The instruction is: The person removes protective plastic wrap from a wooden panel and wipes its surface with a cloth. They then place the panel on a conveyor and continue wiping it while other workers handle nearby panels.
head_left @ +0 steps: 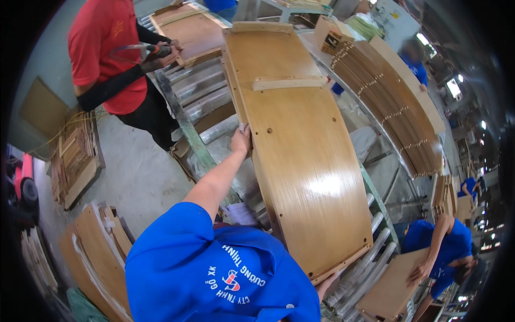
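Wooden panel (pixel 311 166) lies glossy face up on the roller conveyor (pixel 204 155), running from 12 o'clock down to 5. Left hand (pixel 241 139) sits at the panel's 9 o'clock edge, fingers partly curled, thumb side uppermost; it seems to grip that edge. Right hand (pixel 327 284) is at the panel's 6 o'clock end, mostly hidden below it — cannot tell how far its fingers are closed.

Handling, as judged: steady with both hands, load shared between side and end; keep fingertips out from between panel and rollers; let rollers bear the weight; touch edges only, sparing the finish.

Counts: panel in hand, 1; cross battens (pixel 289 82) on it, 2 (far end, upper middle); dark holes, at least 4. Second panel (pixel 196 35) at 11 o'clock, 1. Red-shirted co-worker (pixel 110 59) at 10 o'clock, 1, holding 1 power tool (pixel 159 52). Cardboard box (pixel 328 34) at 1 o'clock, 1. Curved slats (pixel 383 102) at 2 o'clock — many, too tight to count. Blue-shirted co-worker (pixel 448 247) at 4 o'clock, 1; others farther off, uncounted.
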A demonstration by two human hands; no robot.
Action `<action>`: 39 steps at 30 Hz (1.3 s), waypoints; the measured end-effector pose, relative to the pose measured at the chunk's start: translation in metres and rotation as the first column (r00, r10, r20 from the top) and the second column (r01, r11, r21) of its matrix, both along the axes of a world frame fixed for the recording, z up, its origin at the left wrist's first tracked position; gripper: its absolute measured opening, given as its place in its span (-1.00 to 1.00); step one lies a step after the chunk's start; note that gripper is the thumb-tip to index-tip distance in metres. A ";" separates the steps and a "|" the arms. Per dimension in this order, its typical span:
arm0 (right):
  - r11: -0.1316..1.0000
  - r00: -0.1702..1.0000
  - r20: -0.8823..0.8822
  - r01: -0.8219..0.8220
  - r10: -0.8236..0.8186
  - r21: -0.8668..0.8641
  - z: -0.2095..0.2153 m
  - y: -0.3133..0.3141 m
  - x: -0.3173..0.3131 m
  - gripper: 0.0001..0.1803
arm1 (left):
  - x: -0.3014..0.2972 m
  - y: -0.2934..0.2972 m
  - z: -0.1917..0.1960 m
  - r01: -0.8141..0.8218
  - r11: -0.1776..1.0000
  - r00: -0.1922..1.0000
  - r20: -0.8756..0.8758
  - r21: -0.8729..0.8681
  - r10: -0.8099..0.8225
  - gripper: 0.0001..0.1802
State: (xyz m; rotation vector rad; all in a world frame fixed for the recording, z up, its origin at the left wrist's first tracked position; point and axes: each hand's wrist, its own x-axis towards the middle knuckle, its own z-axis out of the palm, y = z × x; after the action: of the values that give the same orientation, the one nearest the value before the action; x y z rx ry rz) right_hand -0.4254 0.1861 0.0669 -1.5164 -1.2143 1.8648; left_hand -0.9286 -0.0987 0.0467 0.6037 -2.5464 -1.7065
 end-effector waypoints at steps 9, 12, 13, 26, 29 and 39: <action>0.535 0.862 0.332 -0.086 -0.383 0.841 0.043 0.020 -0.001 -0.55 | 0.023 -0.046 -0.003 0.148 0.982 0.973 -0.195 0.115 -0.124 -0.59; 0.482 0.981 -0.137 0.187 -0.137 0.856 0.091 -0.028 -0.076 -0.71 | 0.064 -0.062 0.011 0.282 0.867 0.959 -0.116 0.412 -0.257 -0.62; 0.585 0.996 -0.085 0.084 -0.026 0.807 0.109 -0.058 -0.100 -0.73 | 0.078 -0.067 0.021 0.293 0.786 0.952 -0.087 0.544 -0.295 -0.64; 0.531 0.330 -0.529 -0.797 0.782 0.289 0.080 -0.207 -0.248 -0.55 | 0.192 -0.057 0.111 0.290 -0.033 0.551 -0.195 0.956 -0.812 -0.67; 0.529 0.328 -0.504 -0.781 0.799 0.331 0.078 -0.216 -0.266 -0.58 | 0.178 -0.071 0.102 0.338 -0.061 0.422 -0.209 0.939 -0.882 -0.60; 0.797 0.753 -0.355 -0.358 0.554 0.486 0.059 -0.178 -0.397 -0.77 | -0.024 -0.118 0.051 0.707 0.398 0.565 0.129 -0.584 -0.815 -0.28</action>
State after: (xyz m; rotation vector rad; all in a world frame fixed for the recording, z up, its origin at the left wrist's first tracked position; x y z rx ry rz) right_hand -0.8223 0.0085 0.1256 -0.4922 -1.6786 1.9634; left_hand -0.9526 -0.2164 0.0972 -0.8935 -3.1509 -0.7746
